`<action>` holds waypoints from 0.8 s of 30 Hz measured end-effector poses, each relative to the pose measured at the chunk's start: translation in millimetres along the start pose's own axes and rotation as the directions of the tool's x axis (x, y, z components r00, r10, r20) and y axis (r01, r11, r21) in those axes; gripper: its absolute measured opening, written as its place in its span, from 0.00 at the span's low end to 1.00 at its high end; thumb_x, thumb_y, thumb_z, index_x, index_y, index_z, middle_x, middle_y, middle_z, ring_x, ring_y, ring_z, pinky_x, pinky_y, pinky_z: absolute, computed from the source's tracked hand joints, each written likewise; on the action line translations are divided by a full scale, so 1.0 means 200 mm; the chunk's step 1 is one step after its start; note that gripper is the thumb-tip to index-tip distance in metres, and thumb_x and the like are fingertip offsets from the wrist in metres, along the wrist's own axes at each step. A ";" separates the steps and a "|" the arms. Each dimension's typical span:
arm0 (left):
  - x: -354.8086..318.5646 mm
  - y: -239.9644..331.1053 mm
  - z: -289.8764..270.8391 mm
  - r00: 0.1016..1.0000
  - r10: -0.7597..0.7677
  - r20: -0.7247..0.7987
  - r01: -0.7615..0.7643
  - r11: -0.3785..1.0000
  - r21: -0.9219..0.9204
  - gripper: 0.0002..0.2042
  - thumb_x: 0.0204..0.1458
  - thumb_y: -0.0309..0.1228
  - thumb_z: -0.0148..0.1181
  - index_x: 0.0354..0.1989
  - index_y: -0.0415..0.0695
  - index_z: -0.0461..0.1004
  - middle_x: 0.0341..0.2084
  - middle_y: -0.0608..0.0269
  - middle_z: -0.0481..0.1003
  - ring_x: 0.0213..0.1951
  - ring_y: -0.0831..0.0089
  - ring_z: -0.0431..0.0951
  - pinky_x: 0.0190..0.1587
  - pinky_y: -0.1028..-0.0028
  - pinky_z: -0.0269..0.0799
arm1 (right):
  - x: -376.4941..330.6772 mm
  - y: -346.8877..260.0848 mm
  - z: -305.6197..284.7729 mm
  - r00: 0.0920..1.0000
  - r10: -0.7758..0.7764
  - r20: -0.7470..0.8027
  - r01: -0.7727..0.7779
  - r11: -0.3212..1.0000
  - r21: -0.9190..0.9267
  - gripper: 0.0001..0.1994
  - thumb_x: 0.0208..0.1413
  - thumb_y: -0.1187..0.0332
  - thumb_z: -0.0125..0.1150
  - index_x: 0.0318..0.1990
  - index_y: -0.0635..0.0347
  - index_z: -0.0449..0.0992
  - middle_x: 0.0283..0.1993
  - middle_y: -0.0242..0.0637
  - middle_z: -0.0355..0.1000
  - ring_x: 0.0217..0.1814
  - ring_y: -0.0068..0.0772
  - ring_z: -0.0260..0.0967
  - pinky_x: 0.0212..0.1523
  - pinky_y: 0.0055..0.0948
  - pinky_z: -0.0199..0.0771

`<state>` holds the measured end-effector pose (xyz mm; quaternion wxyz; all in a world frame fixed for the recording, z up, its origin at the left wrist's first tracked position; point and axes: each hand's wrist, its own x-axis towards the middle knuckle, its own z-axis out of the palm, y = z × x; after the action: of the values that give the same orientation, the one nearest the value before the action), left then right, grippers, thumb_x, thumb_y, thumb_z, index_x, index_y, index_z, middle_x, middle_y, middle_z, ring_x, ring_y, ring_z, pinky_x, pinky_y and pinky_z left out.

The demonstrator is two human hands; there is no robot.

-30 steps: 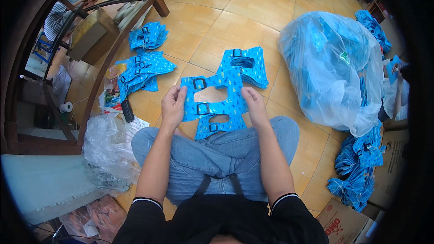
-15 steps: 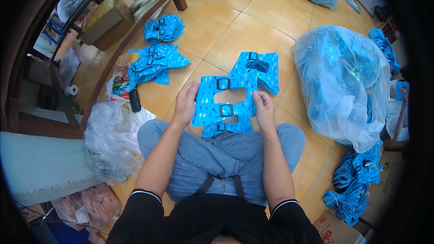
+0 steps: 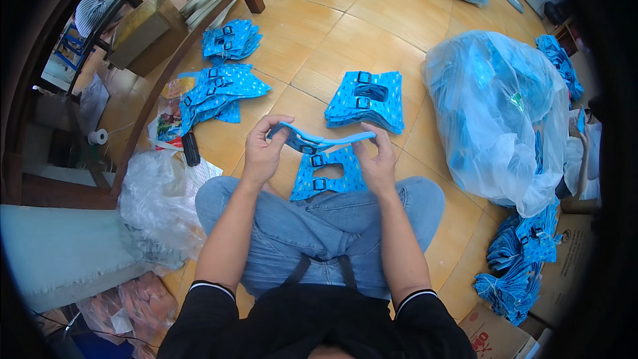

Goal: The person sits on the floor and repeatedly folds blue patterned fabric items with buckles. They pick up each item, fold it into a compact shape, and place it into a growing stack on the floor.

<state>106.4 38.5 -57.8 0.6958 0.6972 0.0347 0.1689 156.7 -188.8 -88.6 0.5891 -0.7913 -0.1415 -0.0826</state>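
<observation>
Yellow-brown tiles [image 3: 319, 36] make up the floor where the person sits cross-legged in jeans [image 3: 279, 226], with blue patterned goods set within a short reach all round. One blue cloth piece [image 3: 323, 141] hangs in the air just above the shins, spanned between the left hand [image 3: 264, 149] and the right hand [image 3: 376, 165]. Thumb and fingers of each are pinched firmly on one end, likely because the cloth is floppy and two-ended support stops it folding; even so, its middle dips. Beneath it, a second piece [image 3: 304, 183] lies buckle side up against the legs, and beyond sits a neat stack [image 3: 379, 118], probably squared so the cut-outs line up. Fanned piles [image 3: 229, 83] rest at the left, while a bulging clear bag [image 3: 478, 153] stands at the right, seemingly keeping more blue cloth together. Half a second ago the held piece faced upward, showing two buckles and its opening; now it is tipped nearly edge-on, and the stack and second piece show far more fully.
</observation>
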 end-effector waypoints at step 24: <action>-0.02 -0.19 0.12 0.990 -0.100 -0.096 0.093 0.993 -0.070 0.12 0.62 0.33 0.49 0.47 0.39 0.68 0.35 0.68 0.73 0.36 0.86 0.70 0.38 0.82 0.68 | -0.04 0.01 0.10 0.976 0.207 0.072 -0.214 0.832 0.512 0.09 0.63 0.63 0.53 0.37 0.59 0.70 0.30 0.23 0.67 0.31 0.13 0.59 0.31 0.18 0.61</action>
<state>116.3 15.3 -96.1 0.7231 0.6622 0.0975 0.1706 148.5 -171.8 -98.9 0.7840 -0.6155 -0.0746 0.0291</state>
